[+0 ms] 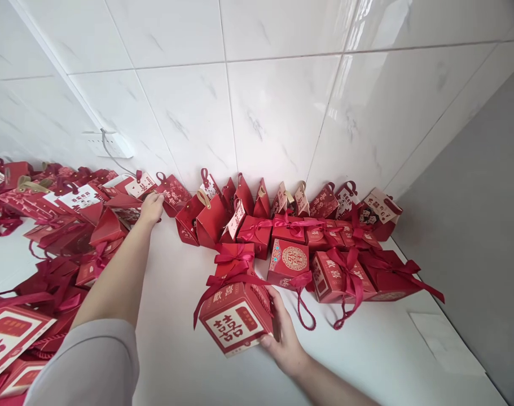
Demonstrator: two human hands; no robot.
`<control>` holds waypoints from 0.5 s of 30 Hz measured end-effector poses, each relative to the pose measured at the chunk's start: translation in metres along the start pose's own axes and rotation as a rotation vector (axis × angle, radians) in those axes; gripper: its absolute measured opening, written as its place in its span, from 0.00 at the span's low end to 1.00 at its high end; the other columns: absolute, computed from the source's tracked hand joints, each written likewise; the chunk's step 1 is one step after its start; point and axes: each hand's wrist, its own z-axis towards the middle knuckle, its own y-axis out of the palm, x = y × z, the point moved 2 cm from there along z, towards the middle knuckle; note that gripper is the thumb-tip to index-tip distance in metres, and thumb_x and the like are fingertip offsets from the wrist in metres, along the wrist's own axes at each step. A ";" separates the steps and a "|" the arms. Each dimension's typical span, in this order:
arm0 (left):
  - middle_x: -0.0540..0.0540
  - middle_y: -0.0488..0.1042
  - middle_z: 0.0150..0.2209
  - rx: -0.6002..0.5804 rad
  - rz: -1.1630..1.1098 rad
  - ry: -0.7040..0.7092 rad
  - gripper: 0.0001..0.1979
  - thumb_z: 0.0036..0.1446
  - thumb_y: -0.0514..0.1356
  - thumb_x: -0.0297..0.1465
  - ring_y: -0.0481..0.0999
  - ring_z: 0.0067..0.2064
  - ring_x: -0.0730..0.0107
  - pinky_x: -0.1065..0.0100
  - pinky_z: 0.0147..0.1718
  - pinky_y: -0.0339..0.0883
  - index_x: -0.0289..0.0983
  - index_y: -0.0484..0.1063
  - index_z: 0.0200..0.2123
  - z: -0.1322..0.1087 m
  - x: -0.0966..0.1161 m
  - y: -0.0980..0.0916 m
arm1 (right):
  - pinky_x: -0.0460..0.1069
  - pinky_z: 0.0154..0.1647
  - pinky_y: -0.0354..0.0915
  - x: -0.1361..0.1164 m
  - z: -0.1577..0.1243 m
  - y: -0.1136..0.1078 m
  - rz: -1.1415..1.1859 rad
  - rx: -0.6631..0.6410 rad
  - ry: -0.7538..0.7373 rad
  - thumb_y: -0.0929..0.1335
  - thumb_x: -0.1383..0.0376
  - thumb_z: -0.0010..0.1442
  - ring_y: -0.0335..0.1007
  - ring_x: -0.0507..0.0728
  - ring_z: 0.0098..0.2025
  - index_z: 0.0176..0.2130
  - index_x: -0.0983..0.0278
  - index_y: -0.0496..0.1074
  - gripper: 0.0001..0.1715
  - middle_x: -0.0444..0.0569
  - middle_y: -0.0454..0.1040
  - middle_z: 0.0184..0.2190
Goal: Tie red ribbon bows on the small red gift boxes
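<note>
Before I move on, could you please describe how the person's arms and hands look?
The left hand and right hand are bare, without gloves or visible jewellery. A pale grey sleeve with a seamed hem shows on the left arm; none shows on the right.

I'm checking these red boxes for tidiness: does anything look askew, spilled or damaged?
The pile on the left looks untidy: its boxes overlap and tilt at mixed angles, while the boxes on the right stand in rough rows. I see no spill or obvious damage, though many boxes are partly hidden.
</note>
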 end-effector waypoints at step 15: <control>0.38 0.75 0.50 -0.125 0.384 0.007 0.15 0.59 0.61 0.29 0.73 0.52 0.54 0.55 0.49 0.66 0.35 0.74 0.49 -0.017 -0.027 -0.039 | 0.64 0.66 0.57 -0.004 0.000 0.000 -0.028 0.000 -0.042 0.68 0.42 0.58 0.56 0.70 0.67 0.68 0.57 0.50 0.49 0.57 0.59 0.67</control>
